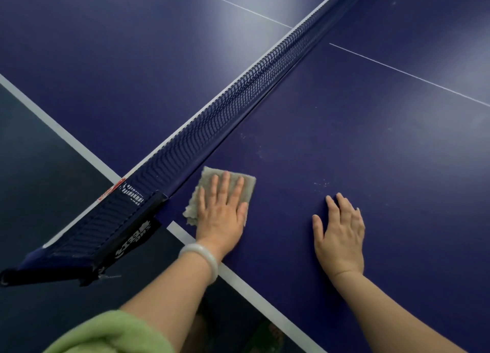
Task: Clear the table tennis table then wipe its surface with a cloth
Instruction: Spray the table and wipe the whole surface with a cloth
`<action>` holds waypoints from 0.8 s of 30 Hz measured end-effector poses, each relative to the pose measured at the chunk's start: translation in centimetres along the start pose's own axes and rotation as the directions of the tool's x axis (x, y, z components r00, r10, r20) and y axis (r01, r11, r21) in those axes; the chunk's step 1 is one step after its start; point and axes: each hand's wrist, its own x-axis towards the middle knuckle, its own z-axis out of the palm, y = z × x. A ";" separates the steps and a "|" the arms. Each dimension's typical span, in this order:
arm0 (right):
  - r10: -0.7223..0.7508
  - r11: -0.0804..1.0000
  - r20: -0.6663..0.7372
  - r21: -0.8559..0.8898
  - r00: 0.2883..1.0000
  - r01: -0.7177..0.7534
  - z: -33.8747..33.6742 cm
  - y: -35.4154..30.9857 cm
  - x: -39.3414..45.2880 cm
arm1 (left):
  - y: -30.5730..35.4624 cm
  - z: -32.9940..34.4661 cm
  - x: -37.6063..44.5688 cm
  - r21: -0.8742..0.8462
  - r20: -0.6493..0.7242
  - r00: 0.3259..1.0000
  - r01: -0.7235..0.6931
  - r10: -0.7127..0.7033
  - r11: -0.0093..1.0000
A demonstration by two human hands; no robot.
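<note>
Fuzzy beige cloth (228,191) under flat left hand (221,214), smooth blue table (344,130).

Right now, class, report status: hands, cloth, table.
Left hand flat on grey-beige cloth beside dark blue net. Right hand flat on blue table. White specks ahead.

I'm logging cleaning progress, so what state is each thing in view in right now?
Grey-beige square cloth: flat on the table beside the net, under the left hand.
Left hand: fingers straight, pressing the cloth.
Right hand: flat on bare table, holding nothing.
Dark blue table tennis table: pale specks near the hands.
Blue mesh net: up, stretched across.
White bangle: on left wrist.
</note>
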 end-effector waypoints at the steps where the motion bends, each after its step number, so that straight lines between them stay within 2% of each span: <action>1: 0.003 1.000 0.003 0.001 1.000 -0.003 0.0 0.0 0.0 | 0.7 -0.1 0.7 -0.041 0.018 0.996 0.083 -0.083 0.996; 2: 0.006 1.000 0.006 0.005 1.000 -0.006 0.0 -0.1 0.0 | 2.0 -0.1 0.7 -0.071 0.015 0.993 0.118 -0.118 0.990; 3: 0.006 1.000 0.007 0.011 1.000 -0.007 0.0 0.0 0.0 | 3.8 0.0 -0.1 -0.076 -0.008 0.996 0.083 -0.084 0.994; 5: 0.004 1.000 -0.003 0.026 1.000 -0.004 -0.1 0.0 0.1 | 7.3 0.8 -3.6 -0.041 -0.034 0.985 -0.169 0.167 0.985; 7: 0.004 1.000 0.008 0.029 1.000 -0.005 -0.1 0.1 0.1 | 8.5 1.2 -7.0 -0.028 0.009 0.901 -0.434 0.434 0.900; 9: 0.001 1.000 0.010 0.030 1.000 -0.001 -0.1 0.1 0.1 | 6.9 1.2 -7.1 -0.002 0.014 0.847 -0.532 0.532 0.847; 11: -0.003 1.000 0.005 0.028 1.000 0.003 -0.2 0.1 0.1 | 4.5 0.9 -4.8 0.067 -0.005 0.881 -0.471 0.473 0.879; 14: -0.015 0.999 -0.015 0.030 1.000 0.015 -0.1 0.1 0.0 | 0.3 -0.5 0.3 0.067 0.050 0.982 -0.184 0.181 0.981; 16: -0.022 1.000 -0.036 0.019 0.999 0.022 0.1 0.2 0.0 | -0.8 -1.5 2.5 -0.002 0.113 0.992 0.046 -0.046 0.999; 18: -0.028 1.000 -0.055 -0.006 0.998 0.027 0.4 0.4 0.0 | 0.9 -1.6 3.0 -0.044 0.083 0.983 0.165 -0.161 0.985; 19: -0.032 0.999 -0.061 -0.017 0.998 0.031 0.6 0.5 0.1 | 2.6 -1.2 2.6 -0.054 0.055 0.990 0.135 -0.132 0.989; 21: -0.036 0.999 -0.067 -0.033 0.997 0.034 0.6 0.5 0.2 | 6.4 -0.3 0.8 -0.057 0.021 0.994 -0.107 0.108 0.993; 23: -0.035 0.999 -0.076 -0.029 0.997 0.033 0.5 0.6 0.2 | 8.8 0.4 -0.8 -0.037 0.028 0.914 -0.405 0.406 0.914; 24: -0.032 0.999 -0.078 -0.017 0.996 0.031 0.5 0.6 0.2 | 9.0 0.3 -1.0 -0.020 0.037 0.868 -0.494 0.495 0.869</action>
